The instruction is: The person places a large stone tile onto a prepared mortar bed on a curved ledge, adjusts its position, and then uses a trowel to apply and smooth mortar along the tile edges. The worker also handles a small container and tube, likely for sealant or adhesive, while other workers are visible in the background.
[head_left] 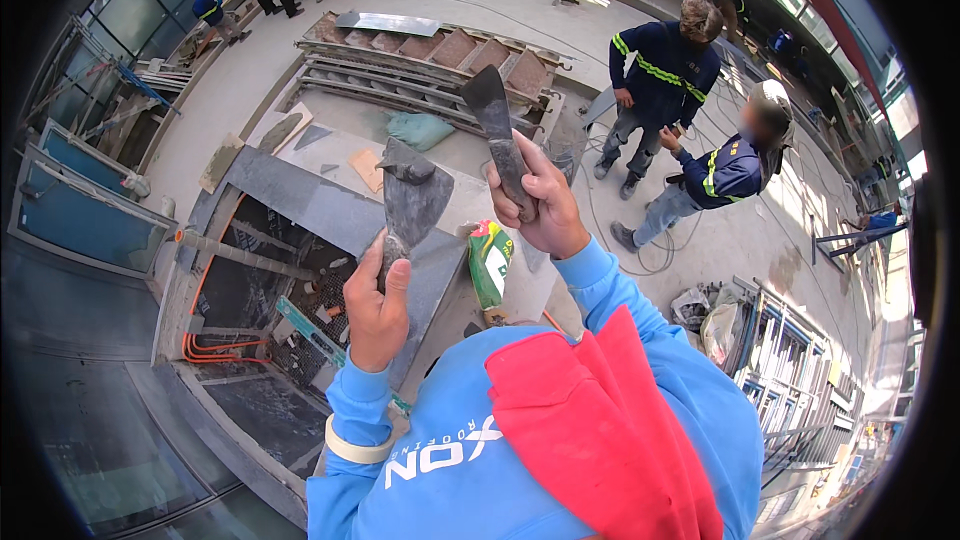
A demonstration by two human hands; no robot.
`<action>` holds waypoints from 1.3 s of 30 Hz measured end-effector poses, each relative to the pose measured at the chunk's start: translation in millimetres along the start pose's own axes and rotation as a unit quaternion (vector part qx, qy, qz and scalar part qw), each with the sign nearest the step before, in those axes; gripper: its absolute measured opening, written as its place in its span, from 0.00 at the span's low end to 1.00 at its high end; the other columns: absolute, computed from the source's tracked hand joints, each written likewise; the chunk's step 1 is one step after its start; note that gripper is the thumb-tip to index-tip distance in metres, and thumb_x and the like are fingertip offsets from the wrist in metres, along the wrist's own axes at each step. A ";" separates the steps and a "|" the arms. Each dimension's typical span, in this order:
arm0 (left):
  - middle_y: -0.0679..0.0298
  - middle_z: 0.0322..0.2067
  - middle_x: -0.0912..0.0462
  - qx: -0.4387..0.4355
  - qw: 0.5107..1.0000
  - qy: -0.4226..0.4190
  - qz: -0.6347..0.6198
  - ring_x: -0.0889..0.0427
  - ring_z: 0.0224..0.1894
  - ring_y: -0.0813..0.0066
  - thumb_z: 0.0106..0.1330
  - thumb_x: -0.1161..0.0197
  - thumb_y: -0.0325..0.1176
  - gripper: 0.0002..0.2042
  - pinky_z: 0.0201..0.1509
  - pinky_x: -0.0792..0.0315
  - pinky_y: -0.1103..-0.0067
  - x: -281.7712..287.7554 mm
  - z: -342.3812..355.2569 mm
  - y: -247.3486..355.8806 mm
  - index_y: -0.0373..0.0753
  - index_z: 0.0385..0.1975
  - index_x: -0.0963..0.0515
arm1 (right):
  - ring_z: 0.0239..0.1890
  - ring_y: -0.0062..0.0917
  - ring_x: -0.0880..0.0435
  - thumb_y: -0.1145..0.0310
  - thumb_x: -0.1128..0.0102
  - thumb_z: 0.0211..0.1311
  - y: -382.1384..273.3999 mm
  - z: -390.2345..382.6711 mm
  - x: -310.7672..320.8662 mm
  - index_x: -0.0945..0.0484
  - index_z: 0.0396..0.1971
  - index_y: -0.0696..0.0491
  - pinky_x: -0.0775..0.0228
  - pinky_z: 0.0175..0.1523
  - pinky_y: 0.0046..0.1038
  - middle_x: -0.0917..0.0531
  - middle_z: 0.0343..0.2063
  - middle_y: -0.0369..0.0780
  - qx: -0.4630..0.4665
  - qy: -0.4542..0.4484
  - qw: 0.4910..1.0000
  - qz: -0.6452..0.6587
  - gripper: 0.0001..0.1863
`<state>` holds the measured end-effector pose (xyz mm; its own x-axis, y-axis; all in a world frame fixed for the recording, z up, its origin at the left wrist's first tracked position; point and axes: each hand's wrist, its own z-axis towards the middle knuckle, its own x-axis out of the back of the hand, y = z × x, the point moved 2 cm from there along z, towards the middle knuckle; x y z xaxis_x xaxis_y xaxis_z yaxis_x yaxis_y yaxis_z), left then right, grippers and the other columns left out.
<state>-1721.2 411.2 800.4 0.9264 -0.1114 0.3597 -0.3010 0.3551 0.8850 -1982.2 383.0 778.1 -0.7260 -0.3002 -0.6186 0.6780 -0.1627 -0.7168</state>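
My left hand [377,310] is closed round the handle of a wide putty knife [415,212], its blade pointing up and smeared grey. A dark lump of paste [408,162] sits on the top of that blade. My right hand [545,202] grips a second putty knife [490,112], held a little higher with its dark, coated blade tilted up to the left. The two blades are apart, side by side in front of me. Below them, a green and white bag [490,265] stands near grey slabs [310,208].
An open pit [270,250] with orange hoses lies at left, a teal spirit level [308,332] across it. Metal frames [430,80] lie ahead. Two people in navy jackets [665,65] stand at right, near cables on the floor. Metal bars [790,360] are stacked lower right.
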 end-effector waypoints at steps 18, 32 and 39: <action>0.70 0.27 0.26 0.102 0.968 -0.180 -0.144 0.33 0.23 0.87 0.81 0.47 0.45 0.27 0.25 0.39 0.86 -107.5 13.1 46.5 0.29 0.69 0.33 | 0.11 0.19 0.31 0.45 0.65 0.83 -28.8 -36.3 37.2 0.27 0.45 0.56 0.40 0.16 0.23 0.22 0.20 0.37 -0.073 -0.033 0.959 0.272 0.27; 0.71 0.23 0.28 0.054 0.953 -0.243 -0.175 0.34 0.18 0.87 0.81 0.50 0.49 0.27 0.20 0.42 0.86 -150.6 11.1 52.7 0.30 0.65 0.29 | 0.10 0.16 0.32 0.39 0.64 0.80 -50.6 -96.6 14.8 0.26 0.37 0.55 0.40 0.16 0.22 0.28 0.14 0.34 -0.069 0.052 0.985 0.149 0.32; 0.71 0.22 0.29 0.008 0.982 -0.159 -0.098 0.35 0.21 0.87 0.81 0.49 0.50 0.31 0.23 0.42 0.84 -138.7 27.0 42.8 0.26 0.68 0.33 | 0.21 0.15 0.24 0.53 0.47 0.79 -76.7 -102.0 32.4 0.32 0.49 0.54 0.33 0.24 0.20 0.22 0.28 0.36 0.098 0.232 0.965 -0.077 0.18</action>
<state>-1868.8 416.8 796.4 0.8496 -0.4617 0.2549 -0.1303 0.2844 0.9498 -2069.4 481.6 780.3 -0.7617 0.1875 -0.6202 0.5345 -0.3590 -0.7651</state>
